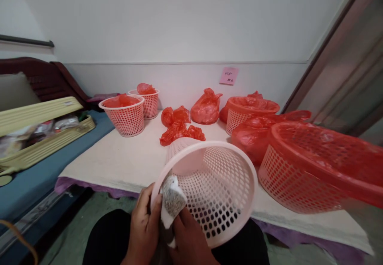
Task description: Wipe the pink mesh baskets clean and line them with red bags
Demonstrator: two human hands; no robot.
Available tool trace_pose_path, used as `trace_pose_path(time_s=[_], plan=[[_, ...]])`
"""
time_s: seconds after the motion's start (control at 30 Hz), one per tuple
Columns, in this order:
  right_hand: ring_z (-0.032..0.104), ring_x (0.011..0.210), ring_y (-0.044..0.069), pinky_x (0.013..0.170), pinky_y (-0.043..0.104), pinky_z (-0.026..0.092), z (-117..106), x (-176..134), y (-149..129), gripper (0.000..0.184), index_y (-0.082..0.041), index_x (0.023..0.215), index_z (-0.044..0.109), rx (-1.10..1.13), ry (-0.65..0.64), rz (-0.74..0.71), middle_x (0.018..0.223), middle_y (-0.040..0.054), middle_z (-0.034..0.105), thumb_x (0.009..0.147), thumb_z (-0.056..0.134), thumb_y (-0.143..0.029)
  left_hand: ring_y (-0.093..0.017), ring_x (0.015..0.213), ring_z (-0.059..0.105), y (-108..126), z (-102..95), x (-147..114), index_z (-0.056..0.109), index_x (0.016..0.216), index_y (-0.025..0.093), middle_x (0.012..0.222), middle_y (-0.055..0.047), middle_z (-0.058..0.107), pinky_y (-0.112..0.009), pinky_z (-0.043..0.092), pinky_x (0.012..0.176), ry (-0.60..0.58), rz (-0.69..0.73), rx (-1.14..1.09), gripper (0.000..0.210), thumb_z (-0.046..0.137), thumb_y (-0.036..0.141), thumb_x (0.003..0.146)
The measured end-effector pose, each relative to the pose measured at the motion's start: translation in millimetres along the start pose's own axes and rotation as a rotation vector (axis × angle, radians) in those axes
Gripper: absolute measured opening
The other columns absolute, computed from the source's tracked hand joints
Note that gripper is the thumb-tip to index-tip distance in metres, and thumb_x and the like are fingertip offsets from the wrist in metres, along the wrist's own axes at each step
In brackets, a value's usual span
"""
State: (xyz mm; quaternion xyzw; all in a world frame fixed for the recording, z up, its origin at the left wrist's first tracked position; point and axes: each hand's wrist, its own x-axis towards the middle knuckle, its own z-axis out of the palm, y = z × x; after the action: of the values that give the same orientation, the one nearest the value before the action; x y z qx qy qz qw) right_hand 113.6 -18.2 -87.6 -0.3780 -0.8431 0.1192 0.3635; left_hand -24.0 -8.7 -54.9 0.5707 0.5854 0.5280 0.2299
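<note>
Pale basket (221, 169): tilted above our lap, mouth toward us. Beyond its left, we see two pink baskets (127, 120), red plastic inside. At its left rim, our left hand (145, 221) is clamped on, thumb inside. Just within that rim, grey-white cloth (172, 201), gripped low by our right hand (191, 239), fingertips hidden. To its right, a red-lined basket (299, 181).

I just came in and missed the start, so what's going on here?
Someone's left hand grips a tipped pink basket by its rim, while the right hand holds a gray-and-white cloth at the inner side of that rim. On the table are red plastic bags and other baskets with red plastic in them.
</note>
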Motion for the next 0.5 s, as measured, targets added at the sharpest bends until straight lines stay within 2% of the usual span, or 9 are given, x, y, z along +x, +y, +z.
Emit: trace_pose_path(time_s=[0.07,0.13,0.2,0.27,0.37,0.5], plan=[[0.063,0.099,0.025,0.078,0.035,0.055,6.3,-3.4,6.3,0.059,-0.023,0.137,0.044,-0.076,-0.119,-0.006,0.114,0.0124,0.063,0.080,0.058,-0.020,-0.019,0.094,0.060,-4.3,-6.6,2.0,0.061,0.113,0.023,0.101,-0.003,0.063,-0.029,0.046,0.081,-0.001,0.078,0.066,0.029,0.045,0.039,0.094],[0.066,0.089,0.029,0.072,0.041,0.056,7.1,-8.3,18.8,0.041,-0.025,0.124,0.057,-0.229,-0.260,0.013,0.102,0.0117,0.067,0.083,0.060,-0.021,-0.019,0.088,0.059,-6.0,-13.9,7.5,0.062,0.110,0.023,0.093,-0.002,0.061,-0.029,0.045,0.077,-0.001,0.139,0.099,0.028,0.044,0.036,0.095],[0.067,0.085,0.032,0.069,0.046,0.056,-0.1,-9.2,33.0,0.033,-0.023,0.115,0.064,-0.394,-0.386,0.108,0.097,0.0135,0.068,0.084,0.059,-0.016,-0.018,0.083,0.057,-5.7,-17.4,11.5,0.062,0.108,0.022,0.089,-0.001,0.059,-0.028,0.045,0.074,-0.002,0.169,0.109,0.026,0.044,0.034,0.095],[0.067,0.087,0.034,0.069,0.047,0.055,-11.0,-4.0,44.0,0.032,-0.020,0.111,0.066,-0.527,-0.480,0.251,0.099,0.0153,0.068,0.084,0.053,-0.008,-0.017,0.082,0.056,-4.1,-15.5,11.5,0.061,0.108,0.021,0.087,-0.001,0.057,-0.028,0.044,0.074,-0.030,0.203,0.106,0.024,0.044,0.032,0.096],[0.067,0.089,0.030,0.072,0.042,0.054,-15.9,10.6,49.6,0.036,-0.018,0.108,0.066,-0.461,-0.431,0.423,0.098,0.0137,0.068,0.082,0.047,-0.002,-0.017,0.082,0.056,0.3,-6.6,5.4,0.060,0.113,0.021,0.087,-0.001,0.056,-0.028,0.045,0.074,-0.090,0.276,0.102,0.024,0.043,0.027,0.096],[0.066,0.093,0.022,0.080,0.032,0.051,11.3,27.6,47.7,0.036,-0.020,0.117,0.061,-0.258,-0.302,0.485,0.107,0.0100,0.067,0.084,0.050,-0.009,-0.015,0.078,0.056,6.0,0.8,-2.1,0.056,0.120,0.023,0.086,0.000,0.054,-0.025,0.047,0.069,-0.152,0.359,0.136,0.028,0.046,0.022,0.094]])
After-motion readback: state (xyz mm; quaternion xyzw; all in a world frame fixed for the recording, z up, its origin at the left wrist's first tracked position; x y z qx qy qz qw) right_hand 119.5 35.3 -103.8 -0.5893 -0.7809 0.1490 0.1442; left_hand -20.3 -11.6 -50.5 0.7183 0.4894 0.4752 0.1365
